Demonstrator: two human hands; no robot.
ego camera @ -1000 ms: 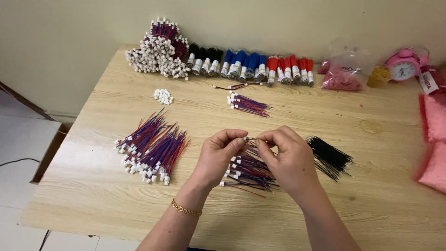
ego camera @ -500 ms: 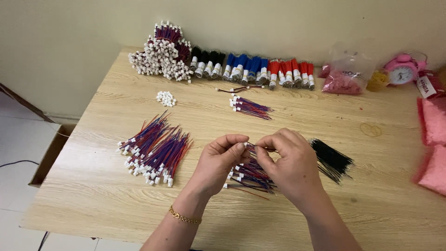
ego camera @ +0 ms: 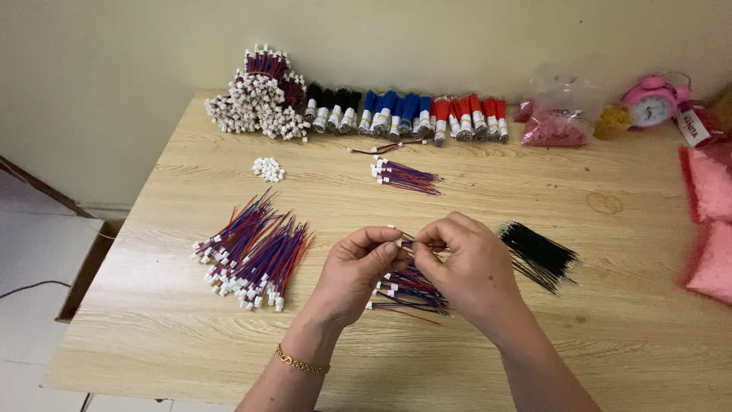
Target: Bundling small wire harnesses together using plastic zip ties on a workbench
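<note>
Pinching together over the middle of the wooden worktop (ego camera: 534,336), the left hand (ego camera: 358,271) and the right hand (ego camera: 465,263) meet fingertip to fingertip on a small wire lead (ego camera: 406,243) with a white connector at its end; each grip is narrow, thumb and forefinger closed on that lead, though how the wire runs between the fingers is too small to tell. Just beneath the hands lies a loose bunch of red and blue leads (ego camera: 408,294) on the worktop, partly hidden by the right hand. To the left, well apart from the hands, a bigger fan of red and blue leads with white connectors (ego camera: 255,252) is spread out. Just beside the right hand on its far side lies a bundle of black wires (ego camera: 537,255). Farther back sit a small bunch of leads (ego camera: 404,175), a little heap of white connectors (ego camera: 268,169), and along the wall a heaped pile of finished leads (ego camera: 255,95) next to a row of black, blue and red wire bundles (ego camera: 404,113). At the back right stand a clear bag of pink pieces (ego camera: 557,122) and a pink alarm clock (ego camera: 650,103); pink bags (ego camera: 709,221) line the right edge. A gold bracelet (ego camera: 301,364) circles the left wrist.
</note>
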